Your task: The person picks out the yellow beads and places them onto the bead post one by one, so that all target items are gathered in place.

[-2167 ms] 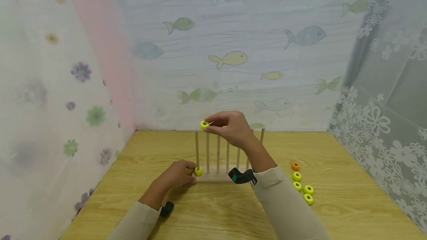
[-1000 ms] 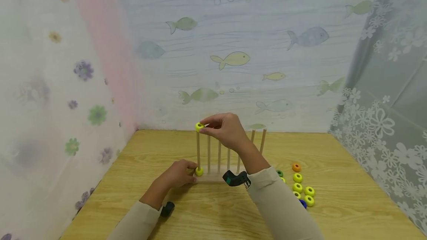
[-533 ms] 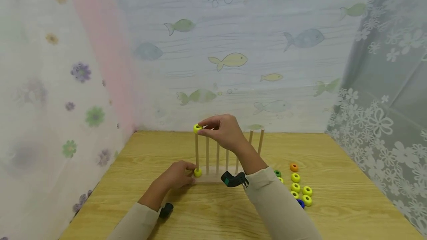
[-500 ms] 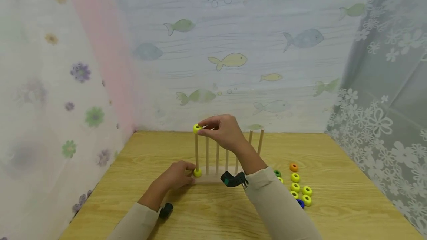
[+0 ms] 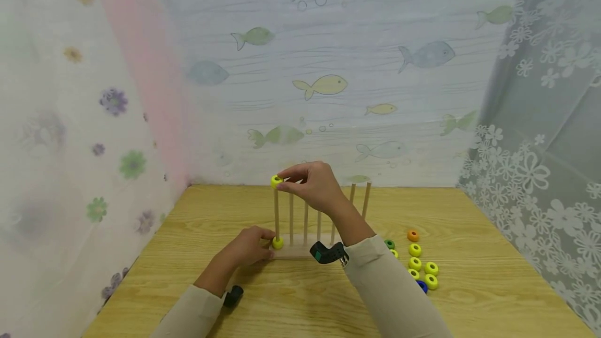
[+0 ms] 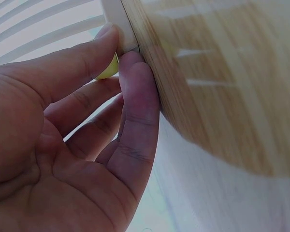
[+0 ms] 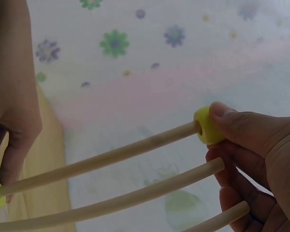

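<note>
My right hand (image 5: 315, 184) pinches a yellow ring bead (image 5: 276, 181) between thumb and fingers at the top of the leftmost peg (image 5: 276, 215). In the right wrist view, the peg's tip meets the hole of that bead (image 7: 208, 126). A second yellow bead (image 5: 278, 243) sits at the foot of the same peg. My left hand (image 5: 249, 246) grips the left end of the wooden peg stand (image 5: 298, 251). In the left wrist view, thumb and fingers hold the stand's end (image 6: 123, 29) from both sides. Several bare pegs stand to the right, partly hidden by my right hand.
Loose beads lie on the wood-grain table (image 5: 281, 306) right of the stand: an orange one (image 5: 413, 235), several yellow ones (image 5: 415, 263), a green one (image 5: 389, 244) and a blue one (image 5: 422, 286). My right sleeve overlaps some. A fish-patterned curtain (image 5: 300, 119) hangs behind.
My right hand has carried the yellow bead left, from above the second peg to the top of the leftmost peg, and lingers there. The left hand has stayed on the stand.
</note>
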